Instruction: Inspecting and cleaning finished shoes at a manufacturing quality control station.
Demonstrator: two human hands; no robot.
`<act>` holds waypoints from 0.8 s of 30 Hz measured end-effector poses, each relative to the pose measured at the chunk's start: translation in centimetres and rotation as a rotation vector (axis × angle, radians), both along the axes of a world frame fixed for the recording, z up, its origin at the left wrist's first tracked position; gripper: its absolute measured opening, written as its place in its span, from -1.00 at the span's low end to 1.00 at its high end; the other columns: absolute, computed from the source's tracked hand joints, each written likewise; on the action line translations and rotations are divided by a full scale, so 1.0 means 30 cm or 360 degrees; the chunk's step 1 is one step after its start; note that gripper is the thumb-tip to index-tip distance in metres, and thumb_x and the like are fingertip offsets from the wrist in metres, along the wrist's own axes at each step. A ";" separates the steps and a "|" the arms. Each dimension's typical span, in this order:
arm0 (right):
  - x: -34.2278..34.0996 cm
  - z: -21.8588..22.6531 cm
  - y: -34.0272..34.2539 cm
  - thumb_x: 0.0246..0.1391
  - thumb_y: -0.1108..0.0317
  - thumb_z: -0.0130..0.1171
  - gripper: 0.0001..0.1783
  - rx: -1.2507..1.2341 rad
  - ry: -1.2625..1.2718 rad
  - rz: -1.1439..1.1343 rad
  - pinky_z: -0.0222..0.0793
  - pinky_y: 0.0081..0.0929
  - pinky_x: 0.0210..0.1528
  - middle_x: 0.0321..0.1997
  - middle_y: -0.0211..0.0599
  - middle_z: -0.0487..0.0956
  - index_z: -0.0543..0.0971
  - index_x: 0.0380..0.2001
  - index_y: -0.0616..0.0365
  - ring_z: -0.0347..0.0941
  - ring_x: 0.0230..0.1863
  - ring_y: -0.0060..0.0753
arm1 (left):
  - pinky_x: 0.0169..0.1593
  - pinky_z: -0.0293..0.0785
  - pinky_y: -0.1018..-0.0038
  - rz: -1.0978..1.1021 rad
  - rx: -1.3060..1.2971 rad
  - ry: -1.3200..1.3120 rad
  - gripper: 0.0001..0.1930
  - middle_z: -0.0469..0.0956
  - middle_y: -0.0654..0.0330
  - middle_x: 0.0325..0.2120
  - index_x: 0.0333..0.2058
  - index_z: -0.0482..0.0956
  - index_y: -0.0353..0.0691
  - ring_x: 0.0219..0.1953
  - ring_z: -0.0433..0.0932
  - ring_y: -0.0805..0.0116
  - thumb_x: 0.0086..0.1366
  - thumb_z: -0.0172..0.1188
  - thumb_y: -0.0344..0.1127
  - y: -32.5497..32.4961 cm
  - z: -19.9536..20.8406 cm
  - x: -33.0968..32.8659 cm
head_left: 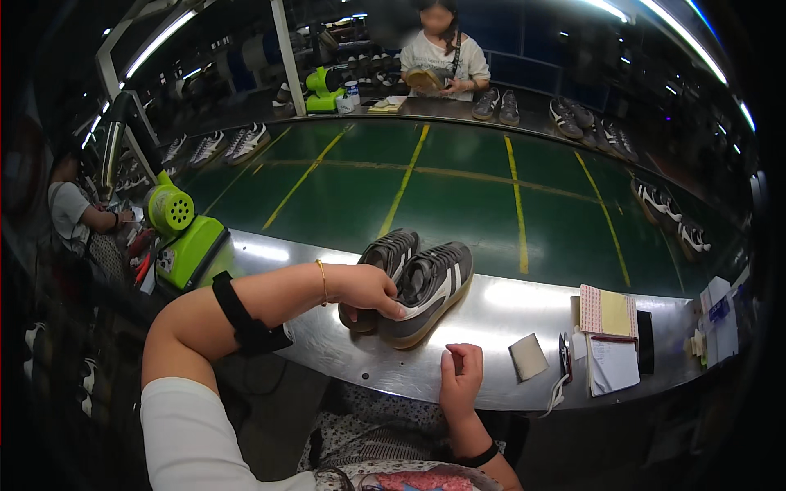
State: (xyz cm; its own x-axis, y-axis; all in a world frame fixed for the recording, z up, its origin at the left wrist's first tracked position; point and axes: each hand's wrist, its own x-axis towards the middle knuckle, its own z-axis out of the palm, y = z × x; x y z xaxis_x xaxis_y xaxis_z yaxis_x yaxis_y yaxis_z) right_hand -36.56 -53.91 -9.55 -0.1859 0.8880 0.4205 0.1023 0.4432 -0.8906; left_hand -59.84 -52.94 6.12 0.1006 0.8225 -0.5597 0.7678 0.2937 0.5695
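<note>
A pair of dark grey sneakers stands side by side on the metal bench edge, with white side stripes and gum-coloured soles. My left hand (368, 290) reaches across from the left and grips them at the heels. Its thumb lies on the heel side of the right sneaker (434, 286), and its fingers curl down over the back of the left sneaker (393, 252). Close to the bench's front edge, my right hand (463, 372) is loosely curled with its thumb apart. Nothing shows in it, and it touches neither sneaker.
Beyond the metal bench (327, 360) runs a green conveyor belt (344, 196) with yellow lines. A green machine (192, 250) stands left; a beige pad (528, 358), scissors (565, 360) and notebook (612, 364) lie right. More sneakers (671, 217) line the belt. Across it a person (446, 57) holds a shoe.
</note>
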 end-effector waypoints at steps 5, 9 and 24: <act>0.005 -0.014 0.006 0.03 0.45 0.08 -0.79 0.0031 -0.0060 -0.0098 0.27 -0.43 -0.12 -0.13 -0.16 0.33 0.42 -0.22 0.23 0.28 -0.13 -0.29 | 0.01 0.40 0.29 -0.0413 0.0155 0.0158 -0.50 0.30 -0.21 0.01 -0.12 0.56 -0.13 -0.03 0.43 -0.04 0.18 0.11 0.16 -0.210 -0.115 0.022; -0.019 0.003 0.005 0.05 0.42 0.07 -0.77 0.0135 -0.0201 -0.0096 0.22 -0.38 -0.03 -0.07 -0.13 0.33 0.41 -0.19 0.22 0.26 -0.05 -0.23 | 0.16 0.24 0.25 -0.0381 0.0294 -0.0108 -0.50 0.30 -0.25 0.04 -0.03 0.52 -0.08 0.12 0.31 -0.12 0.22 0.07 0.14 -0.321 -0.110 0.051; 0.002 0.131 0.011 0.08 0.23 0.13 -0.34 -0.0615 -0.0369 0.0299 0.28 -0.35 0.08 0.13 0.04 0.33 0.19 0.17 0.31 0.35 0.07 -0.21 | -0.09 0.42 0.48 0.0969 0.0549 -0.1023 -0.38 0.40 0.06 -0.02 0.23 0.15 -0.18 -0.01 0.38 0.37 0.23 0.16 -0.21 -0.396 -0.385 -0.086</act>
